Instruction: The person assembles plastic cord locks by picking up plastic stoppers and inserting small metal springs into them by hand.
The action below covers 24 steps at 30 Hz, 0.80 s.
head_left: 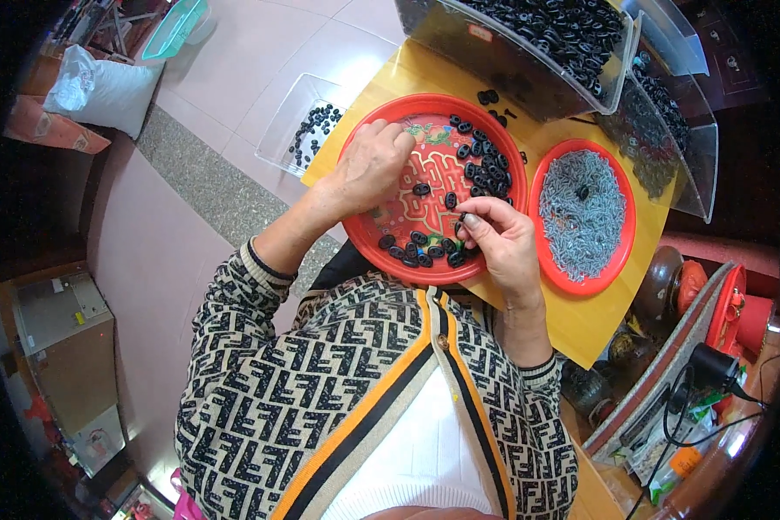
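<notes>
A round red tray [405, 275] with a patterned bottom lies before me. My right hand [503, 243] is over its right side, thumb and forefinger pinching a small black plastic piece [462, 217]. My left hand [377, 165] is above the tray's left part with its fingers curled in; what they hold, if anything, is hidden. Between the hands lie a loose black oval piece [420, 189] with two holes and another black piece [451, 200]. More such pieces form a heap [491, 173] at the tray's right and a loose group [418, 251] along its near side.
Right of the tray, a red oval tray [630, 227] holds small silvery screws [581, 238]. Behind stands a large clear bin [529, 82] full of black parts. A clear box [277, 143] with black pieces sits left of the yellow board [594, 325]. Jars [659, 286] stand at right.
</notes>
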Each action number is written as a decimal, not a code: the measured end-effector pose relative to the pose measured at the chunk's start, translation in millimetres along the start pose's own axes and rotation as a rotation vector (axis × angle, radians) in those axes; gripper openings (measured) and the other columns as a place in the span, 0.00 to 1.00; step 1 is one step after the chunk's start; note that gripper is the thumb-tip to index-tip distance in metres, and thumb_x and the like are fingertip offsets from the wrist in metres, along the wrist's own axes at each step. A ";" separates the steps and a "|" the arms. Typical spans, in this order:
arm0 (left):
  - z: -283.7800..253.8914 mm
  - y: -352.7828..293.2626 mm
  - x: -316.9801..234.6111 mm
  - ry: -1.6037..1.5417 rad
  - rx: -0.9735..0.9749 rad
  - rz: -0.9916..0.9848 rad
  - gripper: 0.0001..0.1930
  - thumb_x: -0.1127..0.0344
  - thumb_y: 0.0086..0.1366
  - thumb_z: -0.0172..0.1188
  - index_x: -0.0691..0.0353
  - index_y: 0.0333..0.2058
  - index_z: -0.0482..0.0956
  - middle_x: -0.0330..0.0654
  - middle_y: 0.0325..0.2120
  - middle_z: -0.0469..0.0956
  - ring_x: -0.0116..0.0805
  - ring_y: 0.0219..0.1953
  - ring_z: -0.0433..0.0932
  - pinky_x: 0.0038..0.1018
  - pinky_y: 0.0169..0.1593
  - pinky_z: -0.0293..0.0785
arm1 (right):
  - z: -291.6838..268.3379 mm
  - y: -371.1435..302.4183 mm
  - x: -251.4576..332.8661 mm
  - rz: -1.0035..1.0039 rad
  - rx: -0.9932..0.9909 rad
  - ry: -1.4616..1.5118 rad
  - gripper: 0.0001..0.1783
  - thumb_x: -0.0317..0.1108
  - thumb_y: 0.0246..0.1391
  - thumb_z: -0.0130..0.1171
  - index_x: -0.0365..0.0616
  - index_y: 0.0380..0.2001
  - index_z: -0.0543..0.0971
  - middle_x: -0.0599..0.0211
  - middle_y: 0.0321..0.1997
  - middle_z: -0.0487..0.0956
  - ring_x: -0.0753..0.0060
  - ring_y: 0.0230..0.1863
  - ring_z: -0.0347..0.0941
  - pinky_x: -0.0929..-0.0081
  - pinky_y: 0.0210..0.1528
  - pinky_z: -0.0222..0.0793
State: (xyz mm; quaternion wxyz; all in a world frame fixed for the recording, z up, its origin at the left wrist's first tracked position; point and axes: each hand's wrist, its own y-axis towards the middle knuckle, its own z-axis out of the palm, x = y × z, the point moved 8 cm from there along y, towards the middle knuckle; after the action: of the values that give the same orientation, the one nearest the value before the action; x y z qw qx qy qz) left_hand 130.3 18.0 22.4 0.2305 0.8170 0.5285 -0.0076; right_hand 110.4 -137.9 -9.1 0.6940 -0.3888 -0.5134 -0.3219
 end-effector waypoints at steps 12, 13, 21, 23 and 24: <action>-8.5 -5.5 11.1 -0.276 -0.076 -0.166 0.05 0.80 0.48 0.52 0.67 0.26 0.72 0.48 0.22 0.71 0.45 0.26 0.73 0.30 0.30 0.69 | 7.1 3.5 0.7 0.010 -0.052 -0.014 0.08 0.23 0.50 0.50 0.37 0.36 0.73 0.73 0.26 0.73 0.85 0.26 0.68 0.89 0.29 0.64; -8.9 -5.5 11.0 -0.277 -0.077 -0.166 0.05 0.80 0.48 0.52 0.67 0.26 0.72 0.48 0.22 0.71 0.45 0.26 0.73 0.30 0.30 0.69 | 8.6 3.4 -0.3 0.017 -0.038 0.024 0.08 0.23 0.50 0.50 0.37 0.36 0.73 0.72 0.26 0.73 0.85 0.26 0.68 0.89 0.28 0.65; 0.0 -12.4 23.8 -0.522 -0.084 -0.308 0.04 0.81 0.49 0.54 0.68 0.26 0.72 0.40 0.20 0.71 0.28 0.25 0.72 0.23 0.29 0.69 | 11.1 6.2 0.4 0.047 -0.039 0.005 0.06 0.26 0.50 0.52 0.37 0.32 0.74 0.74 0.24 0.72 0.87 0.25 0.66 0.88 0.28 0.63; 4.9 -14.4 27.0 -0.608 -0.071 -0.380 0.04 0.80 0.50 0.53 0.68 0.26 0.72 0.38 0.21 0.72 0.26 0.26 0.71 0.21 0.30 0.69 | 7.8 7.6 -4.6 0.018 -0.056 -0.022 0.06 0.26 0.50 0.52 0.37 0.32 0.74 0.74 0.24 0.72 0.87 0.25 0.66 0.88 0.27 0.63; 9.0 -16.7 30.5 -0.693 -0.057 -0.453 0.03 0.80 0.51 0.53 0.68 0.27 0.72 0.36 0.21 0.72 0.23 0.27 0.71 0.19 0.31 0.69 | 3.5 8.0 -4.1 -0.050 -0.097 -0.130 0.05 0.26 0.50 0.52 0.37 0.31 0.74 0.75 0.23 0.72 0.87 0.24 0.65 0.88 0.26 0.62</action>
State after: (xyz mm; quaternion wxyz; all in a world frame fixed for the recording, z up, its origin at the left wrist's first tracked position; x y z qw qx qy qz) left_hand 131.4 46.3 0.4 0.4096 0.6225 0.5861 -0.3180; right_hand 114.5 -130.8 -14.1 0.6311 -0.4292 -0.5508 -0.3377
